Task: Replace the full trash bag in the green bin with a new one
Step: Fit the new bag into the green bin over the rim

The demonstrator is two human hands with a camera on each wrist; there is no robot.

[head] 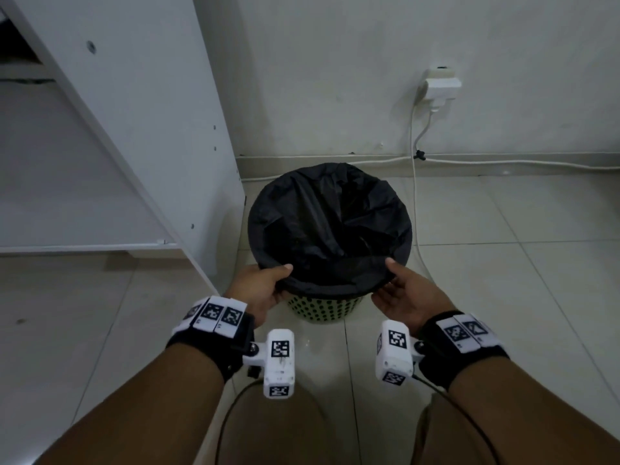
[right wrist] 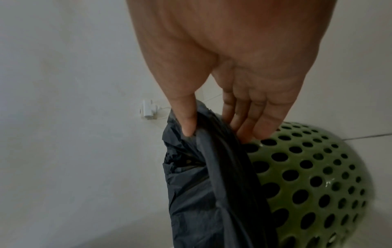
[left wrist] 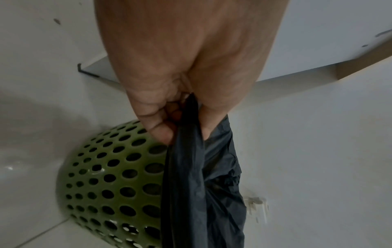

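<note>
On the pale tiled floor (head: 503,229), beside a white shelving unit (head: 141,129), stands the perforated green plastic bin (head: 322,308), its rim wrapped by a crinkled black plastic trash bag (head: 330,223). The left hand (head: 260,285) pinches the bag's folded edge; the right hand (head: 407,295) has thumb over the edge and straight fingers beneath (whether they grip is unclear). Pulling unevenly could tear the thin film or tip the light bin. A white cable (head: 414,182) runs along the plain wall.
</note>
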